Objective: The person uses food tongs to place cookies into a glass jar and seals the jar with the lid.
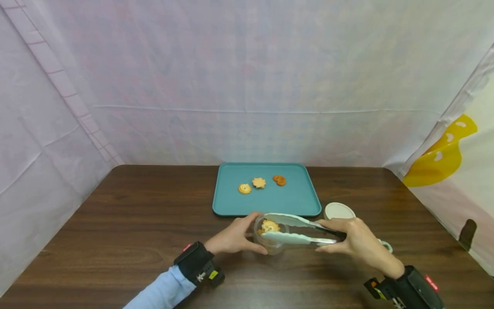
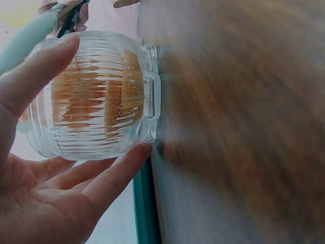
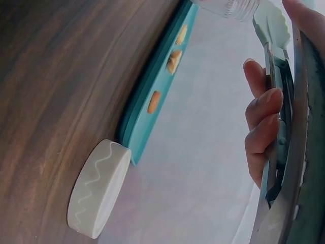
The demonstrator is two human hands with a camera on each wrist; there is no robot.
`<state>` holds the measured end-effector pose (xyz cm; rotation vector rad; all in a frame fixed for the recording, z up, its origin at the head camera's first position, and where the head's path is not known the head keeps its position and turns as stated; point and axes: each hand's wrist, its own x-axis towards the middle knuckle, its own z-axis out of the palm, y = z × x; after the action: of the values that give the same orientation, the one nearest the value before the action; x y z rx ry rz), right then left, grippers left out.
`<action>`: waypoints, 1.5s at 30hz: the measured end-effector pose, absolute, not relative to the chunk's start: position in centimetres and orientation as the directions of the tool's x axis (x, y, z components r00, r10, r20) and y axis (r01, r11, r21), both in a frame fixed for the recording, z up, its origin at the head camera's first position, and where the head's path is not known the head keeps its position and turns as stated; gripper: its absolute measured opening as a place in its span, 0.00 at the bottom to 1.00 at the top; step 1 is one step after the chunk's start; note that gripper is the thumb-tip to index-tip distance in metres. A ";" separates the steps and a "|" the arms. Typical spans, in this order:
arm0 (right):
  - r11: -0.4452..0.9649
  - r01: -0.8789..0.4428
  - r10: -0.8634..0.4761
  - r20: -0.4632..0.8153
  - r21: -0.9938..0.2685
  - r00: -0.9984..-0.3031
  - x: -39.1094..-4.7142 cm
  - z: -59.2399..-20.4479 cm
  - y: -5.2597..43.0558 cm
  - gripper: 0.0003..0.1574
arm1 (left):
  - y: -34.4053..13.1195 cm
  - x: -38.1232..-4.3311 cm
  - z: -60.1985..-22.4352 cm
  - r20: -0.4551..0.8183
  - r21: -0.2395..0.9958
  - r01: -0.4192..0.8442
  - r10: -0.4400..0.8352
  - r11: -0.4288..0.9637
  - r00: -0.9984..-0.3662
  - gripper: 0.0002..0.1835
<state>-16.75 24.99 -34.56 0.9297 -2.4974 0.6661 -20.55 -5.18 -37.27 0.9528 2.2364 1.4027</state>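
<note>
My left hand point(image 1: 238, 235) holds a clear ribbed glass jar point(image 2: 91, 137) on the table, thumb on one side and fingers on the other. Cookies point(image 2: 89, 96) show through its wall, and a pale scalloped cookie point(image 1: 270, 226) sits at its mouth. With my right hand point(image 1: 353, 240) I grip metal tongs point(image 1: 297, 239) that have pale green scalloped tips. Those tips lie over the jar mouth, spread to either side of the scalloped cookie; whether they touch it I cannot tell.
Behind the jar lies a teal tray point(image 1: 231, 206) bearing a round yellow cookie point(image 1: 245, 189), a flower-shaped cookie point(image 1: 259, 183) and brown cookies point(image 1: 279, 180). A white lid point(image 3: 99, 190) stands by the tray's right front corner. Pale cloth point(image 1: 247, 86) hangs behind the table point(image 1: 154, 206).
</note>
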 end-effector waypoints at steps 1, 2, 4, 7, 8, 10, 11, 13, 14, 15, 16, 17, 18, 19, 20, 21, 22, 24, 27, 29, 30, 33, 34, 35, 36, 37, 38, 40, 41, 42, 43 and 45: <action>0.666 -0.686 -0.499 0.508 -0.294 -0.702 -16.7 -34.6 25.0 0.32 | -5.2 -20.6 -37.3 0.069 0.885 0.364 0.692 0.290 -0.719 0.41; 0.666 -0.687 -0.498 0.511 -0.292 -0.700 -16.7 -34.6 25.1 0.32 | -5.1 -20.6 -37.3 0.071 0.883 0.368 0.692 0.291 -0.718 0.41; 0.666 -0.689 -0.500 0.514 -0.286 -0.697 -16.7 -34.5 25.1 0.32 | -5.1 -20.7 -37.3 0.075 0.882 0.373 0.693 0.290 -0.717 0.41; 0.665 -0.695 -0.506 0.521 -0.272 -0.688 -16.8 -34.5 25.2 0.32 | -5.1 -20.8 -37.4 0.080 0.877 0.381 0.694 0.291 -0.715 0.41; 0.664 -0.698 -0.509 0.524 -0.266 -0.683 -16.8 -34.5 25.2 0.32 | -5.1 -20.8 -37.4 0.080 0.877 0.383 0.695 0.292 -0.715 0.41; 0.664 -0.703 -0.513 0.530 -0.254 -0.675 -16.8 -34.4 25.2 0.33 | -5.1 -20.8 -37.4 0.079 0.876 0.384 0.696 0.294 -0.714 0.41; 0.662 -0.706 -0.514 0.532 -0.252 -0.672 -16.9 -34.4 25.2 0.33 | -5.1 -20.8 -37.4 0.077 0.876 0.382 0.696 0.294 -0.714 0.41; 0.661 -0.709 -0.517 0.537 -0.244 -0.667 -16.9 -34.4 25.1 0.33 | -5.1 -20.8 -37.4 0.070 0.878 0.376 0.696 0.297 -0.714 0.41; 0.661 -0.710 -0.518 0.538 -0.241 -0.665 -16.9 -34.4 25.1 0.33 | -5.1 -20.8 -37.4 0.069 0.878 0.374 0.696 0.297 -0.715 0.41; 0.661 -0.711 -0.518 0.539 -0.239 -0.664 -16.8 -34.4 25.1 0.33 | -5.1 -20.8 -37.3 0.066 0.880 0.370 0.695 0.298 -0.716 0.41; 0.662 -0.712 -0.520 0.540 -0.236 -0.662 -16.8 -34.4 25.1 0.33 | -5.1 -20.7 -37.3 0.064 0.881 0.368 0.695 0.298 -0.717 0.41; 0.661 -0.713 -0.521 0.540 -0.235 -0.661 -16.8 -34.3 25.1 0.33 | -5.1 -20.7 -37.3 0.061 0.882 0.364 0.694 0.299 -0.718 0.41; 0.662 -0.713 -0.522 0.541 -0.231 -0.659 -16.8 -34.3 25.1 0.33 | -5.1 -20.7 -37.3 0.061 0.883 0.363 0.693 0.299 -0.719 0.41; 0.662 -0.714 -0.522 0.542 -0.230 -0.658 -16.8 -34.3 25.1 0.33 | -5.1 -20.7 -37.3 0.061 0.884 0.362 0.692 0.297 -0.719 0.41; 0.661 -0.715 -0.524 0.542 -0.228 -0.657 -16.8 -34.3 25.1 0.33 | -5.1 -20.7 -37.3 0.061 0.885 0.359 0.692 0.295 -0.719 0.41; 0.661 -0.716 -0.525 0.542 -0.227 -0.656 -16.8 -34.2 25.1 0.33 | -5.1 -20.7 -37.3 0.063 0.885 0.360 0.691 0.295 -0.720 0.41; 0.661 -0.716 -0.526 0.541 -0.227 -0.657 -16.8 -34.2 25.1 0.33 | -5.1 -20.7 -37.2 0.063 0.885 0.360 0.691 0.294 -0.720 0.41; 0.662 -0.715 -0.527 0.539 -0.225 -0.657 -16.7 -34.1 25.0 0.33 | -5.0 -20.7 -37.2 0.065 0.886 0.360 0.691 0.292 -0.720 0.41; 0.667 -0.708 -0.525 0.528 -0.232 -0.667 -16.7 -34.1 25.0 0.33 | -5.1 -20.7 -37.2 0.066 0.885 0.363 0.692 0.293 -0.719 0.41; 0.673 -0.699 -0.520 0.517 -0.244 -0.680 -16.6 -34.1 25.0 0.34 | -5.1 -20.7 -37.3 0.065 0.885 0.362 0.692 0.292 -0.719 0.41; 0.673 -0.694 -0.518 0.508 -0.255 -0.688 -16.5 -34.1 25.0 0.34 | -5.1 -20.7 -37.3 0.065 0.885 0.361 0.691 0.292 -0.720 0.41; 0.668 -0.687 -0.517 0.485 -0.286 -0.705 -16.4 -34.0 25.0 0.35 | -5.1 -20.7 -37.3 0.064 0.885 0.361 0.691 0.295 -0.720 0.41; 0.666 -0.687 -0.518 0.482 -0.292 -0.707 -16.4 -33.9 25.0 0.36 | -5.2 -20.7 -37.3 0.061 0.885 0.359 0.691 0.297 -0.721 0.41; 0.661 -0.687 -0.520 0.477 -0.301 -0.709 -16.4 -33.9 25.0 0.36 | -5.2 -20.7 -37.3 0.058 0.884 0.359 0.691 0.300 -0.720 0.41; 0.657 -0.688 -0.522 0.474 -0.307 -0.709 -16.3 -33.9 25.0 0.36 | -5.2 -20.7 -37.3 0.055 0.883 0.358 0.691 0.303 -0.720 0.41; 0.654 -0.690 -0.523 0.474 -0.309 -0.708 -16.3 -33.9 25.0 0.36 | -5.2 -20.7 -37.2 0.051 0.884 0.355 0.691 0.305 -0.721 0.41; 0.652 -0.691 -0.524 0.474 -0.312 -0.708 -16.3 -33.9 25.0 0.36 | -5.2 -20.7 -37.3 0.046 0.884 0.352 0.691 0.309 -0.721 0.41; 0.651 -0.690 -0.522 0.474 -0.317 -0.710 -16.3 -33.9 25.0 0.36 | -5.2 -20.7 -37.2 0.041 0.884 0.349 0.691 0.313 -0.722 0.42; 0.651 -0.687 -0.519 0.471 -0.323 -0.713 -16.3 -33.9 25.0 0.36 | -5.2 -20.7 -37.2 0.038 0.884 0.347 0.691 0.314 -0.722 0.42; 0.652 -0.686 -0.518 0.471 -0.323 -0.714 -16.3 -34.0 25.0 0.36 | -5.3 -20.7 -37.3 0.036 0.886 0.343 0.691 0.312 -0.722 0.42; 0.652 -0.685 -0.516 0.470 -0.325 -0.716 -16.3 -34.0 24.9 0.36 | -5.3 -20.6 -37.3 0.033 0.886 0.340 0.691 0.314 -0.722 0.42; 0.654 -0.679 -0.513 0.465 -0.333 -0.722 -16.2 -34.1 24.9 0.36 | -5.3 -20.6 -37.3 0.029 0.889 0.336 0.692 0.313 -0.722 0.42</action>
<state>-16.24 24.94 -34.14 0.9483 -2.5434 0.7073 -20.59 -5.30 -37.28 0.9185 2.2274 1.3761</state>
